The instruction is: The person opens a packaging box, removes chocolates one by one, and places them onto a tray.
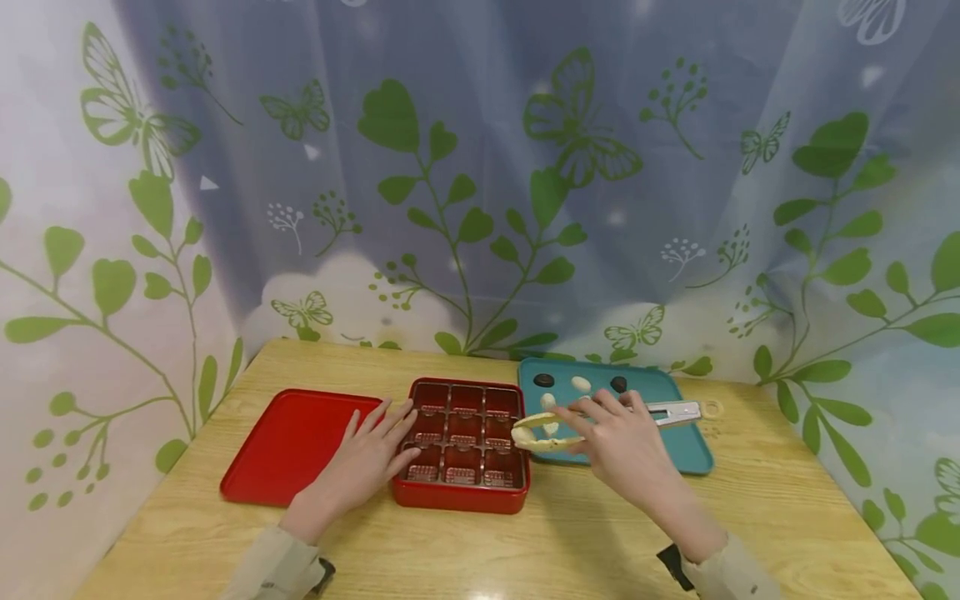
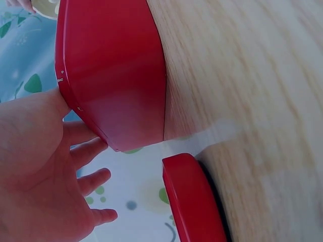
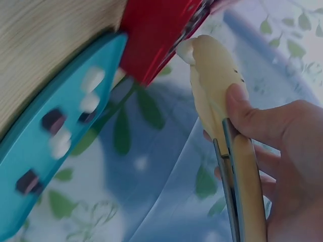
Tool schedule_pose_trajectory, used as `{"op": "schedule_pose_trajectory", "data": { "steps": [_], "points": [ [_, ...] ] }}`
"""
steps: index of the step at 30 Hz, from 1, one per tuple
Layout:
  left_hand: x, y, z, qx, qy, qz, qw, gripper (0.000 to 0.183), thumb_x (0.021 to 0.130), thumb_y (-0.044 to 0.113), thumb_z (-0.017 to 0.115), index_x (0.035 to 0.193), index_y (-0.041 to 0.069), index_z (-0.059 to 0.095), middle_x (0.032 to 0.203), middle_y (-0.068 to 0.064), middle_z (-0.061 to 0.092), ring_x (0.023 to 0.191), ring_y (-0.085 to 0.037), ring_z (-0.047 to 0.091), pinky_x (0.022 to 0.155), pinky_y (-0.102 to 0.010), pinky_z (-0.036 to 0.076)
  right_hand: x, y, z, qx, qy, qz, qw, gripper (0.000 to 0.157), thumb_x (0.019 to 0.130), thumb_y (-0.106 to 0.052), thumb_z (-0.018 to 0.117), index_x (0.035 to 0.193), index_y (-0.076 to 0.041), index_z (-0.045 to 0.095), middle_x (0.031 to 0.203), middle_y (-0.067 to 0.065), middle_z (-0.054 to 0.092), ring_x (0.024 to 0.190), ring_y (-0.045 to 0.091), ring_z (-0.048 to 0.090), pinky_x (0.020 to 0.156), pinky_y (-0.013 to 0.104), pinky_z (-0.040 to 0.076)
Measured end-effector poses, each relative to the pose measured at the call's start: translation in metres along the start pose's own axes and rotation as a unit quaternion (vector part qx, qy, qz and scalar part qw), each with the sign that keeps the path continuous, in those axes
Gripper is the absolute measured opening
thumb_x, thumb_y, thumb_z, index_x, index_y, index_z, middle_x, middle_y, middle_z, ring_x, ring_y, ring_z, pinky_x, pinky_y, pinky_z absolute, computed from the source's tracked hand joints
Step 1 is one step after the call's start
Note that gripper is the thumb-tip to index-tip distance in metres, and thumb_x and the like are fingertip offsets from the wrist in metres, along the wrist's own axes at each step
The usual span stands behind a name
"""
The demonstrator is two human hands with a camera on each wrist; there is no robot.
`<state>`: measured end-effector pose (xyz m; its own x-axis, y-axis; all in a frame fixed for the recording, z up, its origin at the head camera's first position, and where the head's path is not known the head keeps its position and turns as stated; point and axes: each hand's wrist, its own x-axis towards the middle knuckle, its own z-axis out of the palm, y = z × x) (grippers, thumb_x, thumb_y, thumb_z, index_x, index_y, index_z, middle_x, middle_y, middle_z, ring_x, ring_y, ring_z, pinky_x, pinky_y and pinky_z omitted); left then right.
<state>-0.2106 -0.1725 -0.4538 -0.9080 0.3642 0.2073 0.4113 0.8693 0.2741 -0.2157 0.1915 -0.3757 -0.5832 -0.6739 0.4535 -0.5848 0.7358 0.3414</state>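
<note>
In the head view a red box (image 1: 461,498) with an insert of several square compartments stands mid-table. My left hand (image 1: 358,467) touches its left rim, fingers extended; the left wrist view shows the thumb and some fingers (image 2: 91,151) against the box edge. My right hand (image 1: 626,442) grips cream-tipped tongs (image 1: 551,445), thumb on one arm in the right wrist view. Between the tong tips is a small white rounded piece (image 3: 185,51), held above the box's right edge. Several white pieces (image 1: 581,384) and dark pieces (image 1: 543,380) lie on a teal tray (image 1: 693,457).
A flat red lid or tray (image 1: 292,446) lies left of the box, partly behind my left hand. The teal tray sits close to the box's right side. A patterned curtain (image 1: 472,167) hangs behind the wooden table (image 1: 600,550).
</note>
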Motion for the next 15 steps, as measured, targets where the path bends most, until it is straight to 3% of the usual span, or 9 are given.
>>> {"op": "schedule_pose_trajectory", "data": {
  "steps": [8, 15],
  "points": [
    [0.000, 0.000, 0.000, 0.000, -0.003, -0.004, 1.0000, 0.062, 0.102, 0.037, 0.060, 0.152, 0.003, 0.046, 0.163, -0.012, 0.035, 0.152, -0.041, 0.022, 0.116, -0.072, 0.015, -0.035, 0.051, 0.010, -0.026, 0.023, 0.084, 0.996, 0.055, 0.075, -0.009, 0.088, 0.127, -0.017, 0.073, 0.106, 0.003, 0.073, 0.093, 0.026, 0.060, 0.072, 0.047, 0.042],
    [0.000, 0.001, 0.000, 0.000, 0.002, -0.003, 1.0000, 0.062, 0.102, 0.037, 0.060, 0.152, 0.003, 0.046, 0.162, -0.013, 0.036, 0.152, -0.041, 0.023, 0.116, -0.071, 0.016, -0.062, 0.083, 0.018, -0.034, -0.039, 0.155, 0.987, 0.056, 0.074, 0.004, 0.078, 0.127, -0.013, 0.073, 0.106, 0.005, 0.073, 0.089, 0.028, 0.057, 0.068, 0.043, 0.034]
  ]
}}
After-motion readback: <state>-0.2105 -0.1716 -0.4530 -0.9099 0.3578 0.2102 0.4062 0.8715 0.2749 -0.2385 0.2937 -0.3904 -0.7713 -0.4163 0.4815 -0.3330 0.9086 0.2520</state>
